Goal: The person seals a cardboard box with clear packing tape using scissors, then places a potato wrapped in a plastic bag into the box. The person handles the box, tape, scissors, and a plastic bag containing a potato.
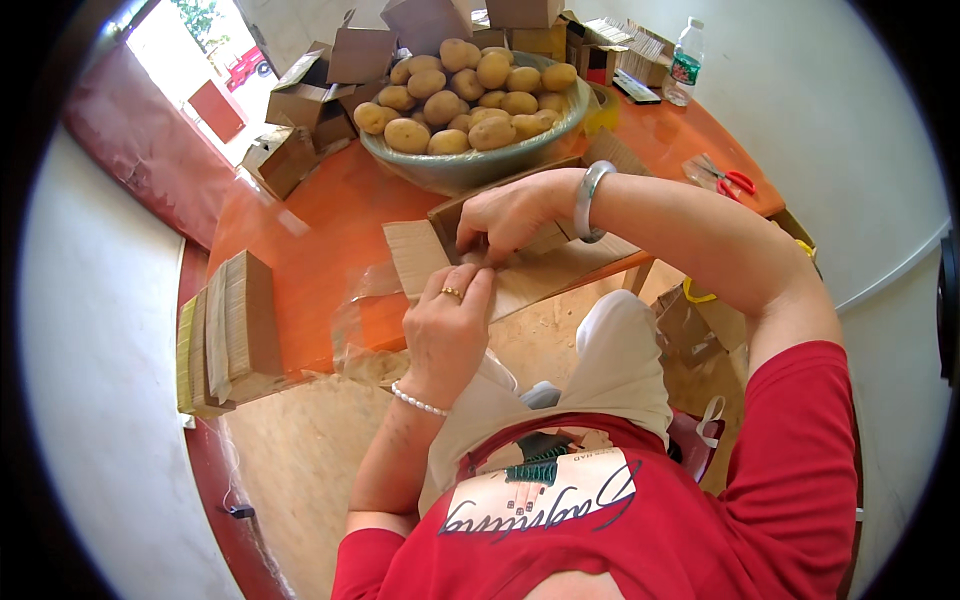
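Observation:
An open cardboard box (412, 262) lies at the near edge of the orange table, flaps spread out. My left hand (448, 325), with a gold ring and a white bead bracelet, is closed at the box's near edge, fingertips pressed on the cardboard. Just beyond it, my right hand (515, 212) reaches into the box with curled fingers, a bangle on its wrist. Those fingertips meet close to the left ones; anything pinched between them is hidden. Crumpled clear plastic (362, 330) hangs over the table edge beside my left hand.
Behind the box stands a large bowl (450, 178) heaped with potatoes (447, 107). Flattened cardboard boxes (245, 325) are stacked at left. Small open boxes (362, 55) crowd the far side. Red-handled scissors (735, 183), a phone (636, 88) and a plastic bottle (686, 65) lie or stand at right.

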`<move>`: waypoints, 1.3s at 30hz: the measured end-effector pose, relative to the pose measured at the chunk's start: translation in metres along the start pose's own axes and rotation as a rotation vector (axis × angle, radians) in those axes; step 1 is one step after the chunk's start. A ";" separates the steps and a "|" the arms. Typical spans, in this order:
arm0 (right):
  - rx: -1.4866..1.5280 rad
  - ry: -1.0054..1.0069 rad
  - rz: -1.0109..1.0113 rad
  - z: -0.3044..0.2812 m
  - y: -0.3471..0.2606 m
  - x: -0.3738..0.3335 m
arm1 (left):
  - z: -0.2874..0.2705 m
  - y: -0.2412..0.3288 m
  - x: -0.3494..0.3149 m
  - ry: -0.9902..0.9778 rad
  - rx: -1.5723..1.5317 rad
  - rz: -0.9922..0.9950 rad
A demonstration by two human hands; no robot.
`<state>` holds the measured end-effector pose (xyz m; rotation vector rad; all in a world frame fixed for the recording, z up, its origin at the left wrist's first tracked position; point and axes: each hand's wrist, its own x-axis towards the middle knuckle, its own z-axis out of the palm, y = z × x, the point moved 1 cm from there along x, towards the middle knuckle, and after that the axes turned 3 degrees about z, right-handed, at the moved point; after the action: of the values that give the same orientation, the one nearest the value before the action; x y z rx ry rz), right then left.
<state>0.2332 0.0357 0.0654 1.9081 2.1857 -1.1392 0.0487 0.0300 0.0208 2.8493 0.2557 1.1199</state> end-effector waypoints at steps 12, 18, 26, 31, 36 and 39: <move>-0.229 -0.235 -0.011 -0.006 -0.006 0.002 | 0.005 0.003 -0.001 0.033 0.092 0.037; -0.250 -0.201 0.205 0.000 0.008 -0.014 | 0.006 0.005 0.001 0.019 0.079 0.018; -0.176 -0.019 0.070 -0.003 0.013 -0.047 | 0.004 0.001 0.000 0.017 0.023 -0.009; -0.185 -0.029 0.058 -0.003 0.014 -0.047 | 0.000 0.004 0.003 0.063 -0.025 0.000; -0.219 -0.061 -0.011 -0.007 0.014 -0.038 | -0.007 0.010 0.000 0.044 -0.062 -0.002; -0.180 -0.013 -0.040 -0.003 0.020 -0.033 | -0.010 0.012 -0.001 0.041 -0.034 0.007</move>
<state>0.2599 0.0084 0.0731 1.7867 2.2438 -0.9211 0.0426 0.0177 0.0286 2.8027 0.2271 1.1736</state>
